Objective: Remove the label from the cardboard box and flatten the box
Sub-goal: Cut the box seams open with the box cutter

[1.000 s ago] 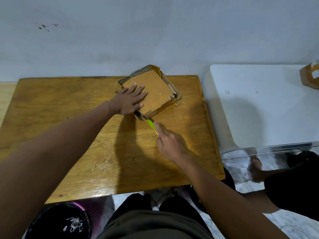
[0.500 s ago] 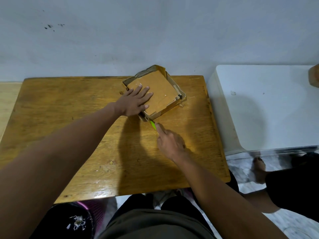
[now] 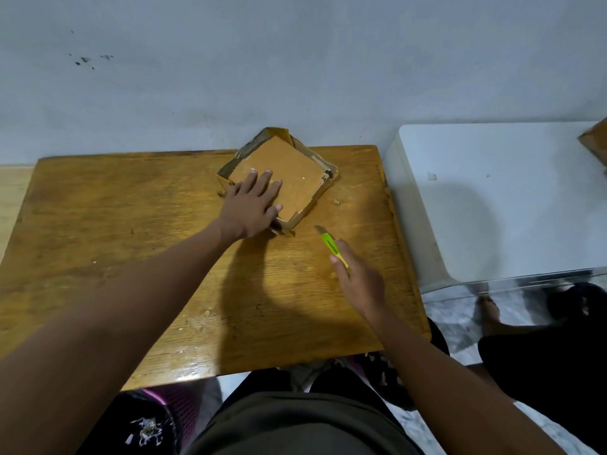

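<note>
Cardboard box [image 3: 292, 172]: lies low at the far edge of the wooden table [image 3: 131, 244], turned corner-on so one corner points toward the person; its side walls stand only a little above the flat brown top panel, with torn pale strips along the far rims.
Printed mark [image 3: 324, 177]: a small dark marking at the box's right corner; too small to read in full.
Left hand [image 3: 253, 206]: spread flat, fingers splayed and empty, pressing on the box's near-left part; the palm covers that corner and hides the wall beneath it.
Right hand [image 3: 359, 279]: closed around a green and yellow utility knife [image 3: 331, 246], held near the box's near corner but apart from it, over bare wood.
Knife blade [image 3: 319, 229]: points toward the box, clear of the cardboard.
Scraps [image 3: 336, 202]: a small crumb just beside the box's right wall; more pale bits [image 3: 207, 312] on the table well nearer the person than the box.
Shadow: the left forearm throws a dark patch on the wood between the box and the person.
White surface [image 3: 492, 198]: to the right of the table; a brown cardboard piece [image 3: 596, 142] at its far right edge, mostly cut off by the frame.
Bin [image 3: 154, 421]: dark, below the table's near edge, holding pale shreds.
</note>
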